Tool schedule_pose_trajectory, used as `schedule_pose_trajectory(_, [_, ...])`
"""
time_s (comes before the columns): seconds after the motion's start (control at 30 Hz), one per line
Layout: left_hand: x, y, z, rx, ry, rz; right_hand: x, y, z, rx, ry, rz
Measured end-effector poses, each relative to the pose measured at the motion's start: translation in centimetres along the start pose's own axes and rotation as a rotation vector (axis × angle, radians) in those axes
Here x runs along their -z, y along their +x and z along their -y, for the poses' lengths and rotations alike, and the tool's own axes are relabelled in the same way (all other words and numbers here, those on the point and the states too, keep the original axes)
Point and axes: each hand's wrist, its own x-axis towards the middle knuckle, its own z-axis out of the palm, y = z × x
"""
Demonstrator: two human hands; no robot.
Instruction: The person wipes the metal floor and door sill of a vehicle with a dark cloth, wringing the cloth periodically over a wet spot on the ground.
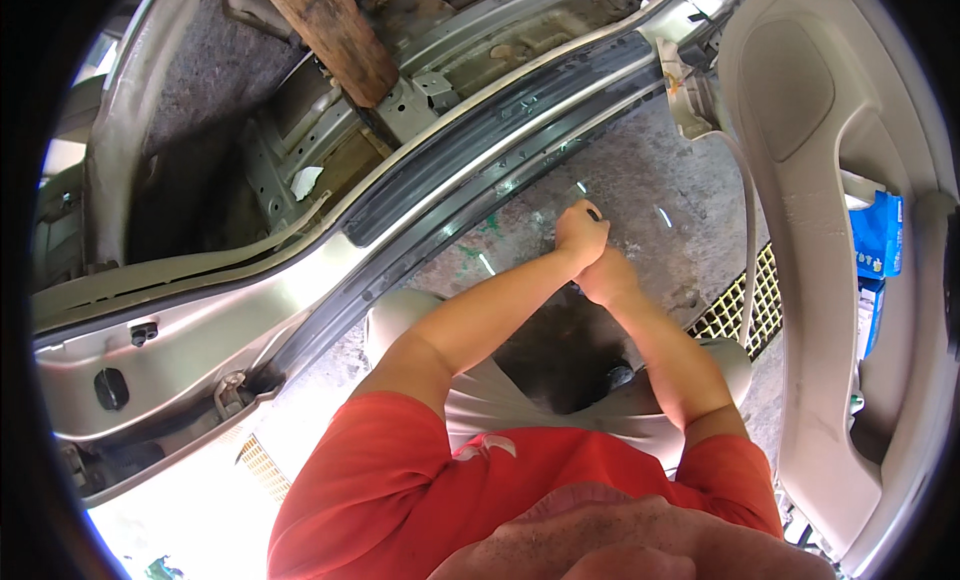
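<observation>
Close together above the concrete floor (pixel 637 167), between my knees, are my two hands. My left hand (pixel 582 231) is curled as a fist, with a small dark piece showing at its top by the thumb. Right against it, a little lower, my right hand (pixel 609 274) is also curled. What lies inside the fingers is mostly hidden, so I cannot tell what either hand holds. The car's door sill (pixel 495 141), with a dark plastic strip, runs diagonally beyond the hands. On the right stands the beige inner door panel (pixel 814 280).
A wooden post (pixel 337 39) stands on the stripped car floor past the sill. Blue packages (pixel 876 235) sit in the door pocket. A metal floor grating (pixel 761 302) lies beside my right knee. A loose trim piece (pixel 682 92) hangs near the door hinge.
</observation>
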Motion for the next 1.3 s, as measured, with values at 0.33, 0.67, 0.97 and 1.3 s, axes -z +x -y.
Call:
schedule_pose_trajectory(0.33, [5.6, 0.0, -7.6, -0.282, -0.411, 0.103, 6.6, -1.3, -1.2, 0.453, 1.049, 0.034])
schedule_pose_trajectory(0.67, [10.6, -1.7, -11.0, -0.367, -1.278, 0.934, 3.7, -3.6, 1.3, 0.434, 1.982, 0.688])
schedule_pose_trajectory(0.97, [8.3, -0.8, -7.0, -0.259, -0.476, 0.495, 6.0, -4.2, 2.1, 0.046, 1.281, 0.448])
schedule_pose_trajectory(1.3, [-0.7, 0.5, -0.3, -0.254, 0.029, 0.092, -1.4, 0.2, -1.9, 0.008, 0.279, 0.025])
